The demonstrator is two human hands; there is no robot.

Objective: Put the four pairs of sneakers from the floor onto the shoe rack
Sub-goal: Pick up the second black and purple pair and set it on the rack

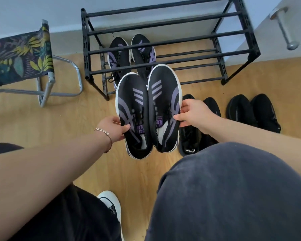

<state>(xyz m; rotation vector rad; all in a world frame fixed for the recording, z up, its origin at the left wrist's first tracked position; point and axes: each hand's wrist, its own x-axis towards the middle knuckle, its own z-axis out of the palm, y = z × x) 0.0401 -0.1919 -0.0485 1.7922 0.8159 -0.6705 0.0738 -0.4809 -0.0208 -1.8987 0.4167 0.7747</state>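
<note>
I hold a pair of black sneakers with purple stripes and white soles in the air, just in front of the black shoe rack [170, 57]. My left hand [114, 129] grips the left sneaker [134, 108] by its side. My right hand [192, 113] grips the right sneaker [163, 101] the same way. A matching black and purple pair [130, 54] sits on a low shelf of the rack, partly hidden behind the bars. Two all-black pairs stand on the wooden floor to the right: one pair [196, 129] right beside my right hand, the other pair [254, 112] farther right.
A folding stool [24, 56] with a leaf-print seat and metal legs stands left of the rack. A metal door handle [285, 30] sticks out at the top right. My knees in dark trousers fill the bottom, with a white shoe [111, 204] between them.
</note>
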